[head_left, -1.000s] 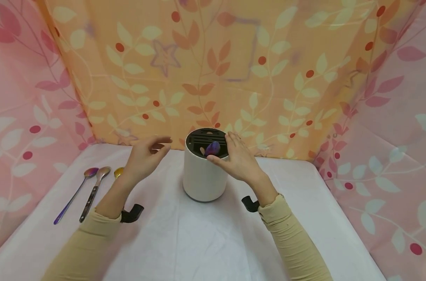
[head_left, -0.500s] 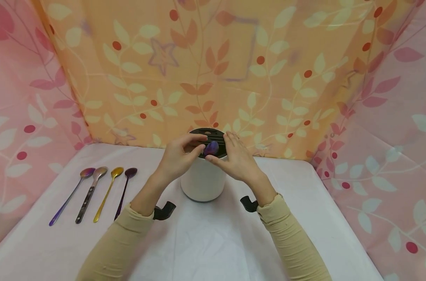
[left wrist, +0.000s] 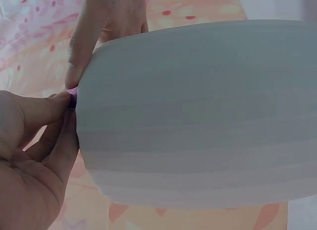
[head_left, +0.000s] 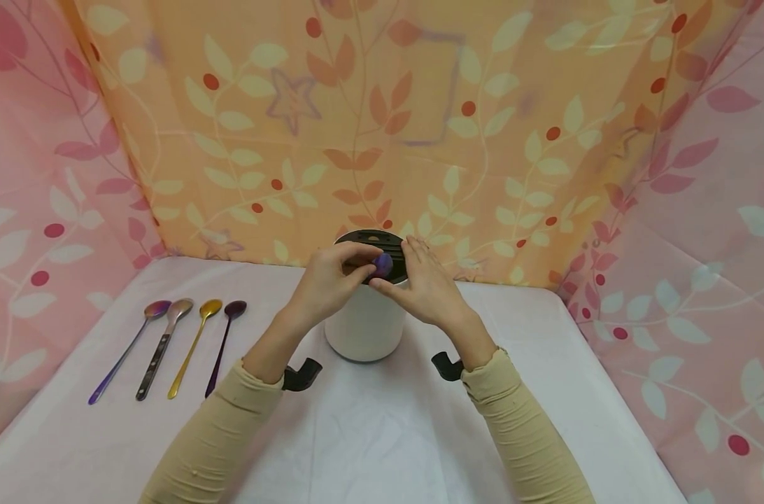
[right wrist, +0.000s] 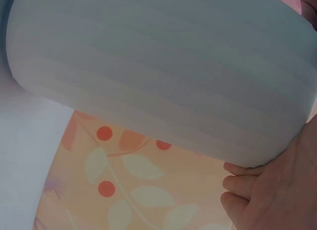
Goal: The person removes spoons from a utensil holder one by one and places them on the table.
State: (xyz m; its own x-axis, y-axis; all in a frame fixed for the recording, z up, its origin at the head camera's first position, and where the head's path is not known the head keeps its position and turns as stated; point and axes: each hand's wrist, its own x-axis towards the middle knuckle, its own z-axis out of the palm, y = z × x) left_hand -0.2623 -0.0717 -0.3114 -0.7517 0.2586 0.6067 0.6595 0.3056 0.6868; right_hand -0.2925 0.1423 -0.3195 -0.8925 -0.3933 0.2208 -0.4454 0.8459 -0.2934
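A white cylindrical utensil holder [head_left: 363, 325] with a slotted black top [head_left: 391, 246] stands upright on the table. The purple-blue bowl of a spoon [head_left: 383, 265] shows at the front of that top; its handle is out of sight. My left hand [head_left: 325, 283] pinches this bowl between thumb and fingers. In the left wrist view a sliver of the purple spoon [left wrist: 73, 98] shows between the fingertips, right at the holder's rim. My right hand [head_left: 431, 283] rests along the holder's right side near the rim, fingers extended, its thumb close to the spoon bowl.
Several long-handled spoons lie side by side on the left: a rainbow one [head_left: 126, 353], a silver one with a dark handle [head_left: 163, 350], a gold one [head_left: 195, 350] and a dark purple one [head_left: 224, 346]. Patterned cloth [head_left: 369, 126] hangs behind the white-covered table [head_left: 369, 448].
My left hand has moved right from beside the holder to its top and now pinches the spoon bowl. The right hand has stayed at the holder's rim.
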